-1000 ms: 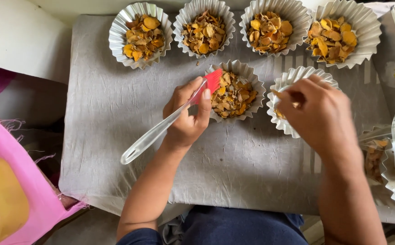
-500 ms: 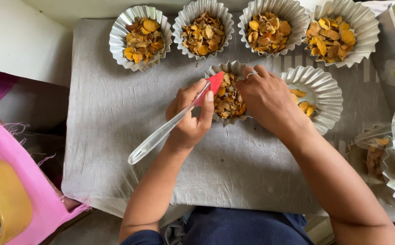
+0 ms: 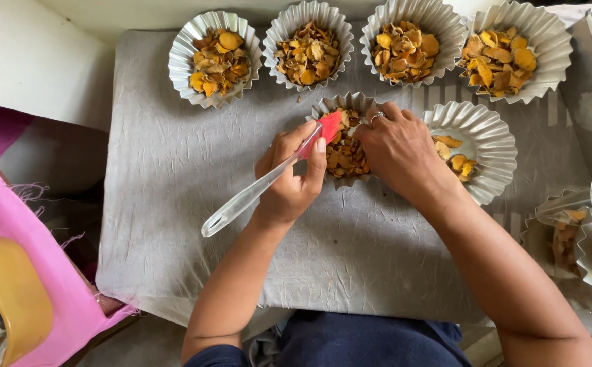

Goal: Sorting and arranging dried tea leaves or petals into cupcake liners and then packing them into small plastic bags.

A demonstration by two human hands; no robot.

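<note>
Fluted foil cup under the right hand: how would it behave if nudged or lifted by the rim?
The fluted foil cup looks thin-walled, so its rim would probably dent when pinched. Its load of dried orange slices seems light, so it may slide on the grey cloth unless the right hand steadies it.

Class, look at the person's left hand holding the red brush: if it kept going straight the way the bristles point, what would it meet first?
The left hand aims the brush up and right; its bristles would probably first meet the dried slices in the middle foil cup.
</note>
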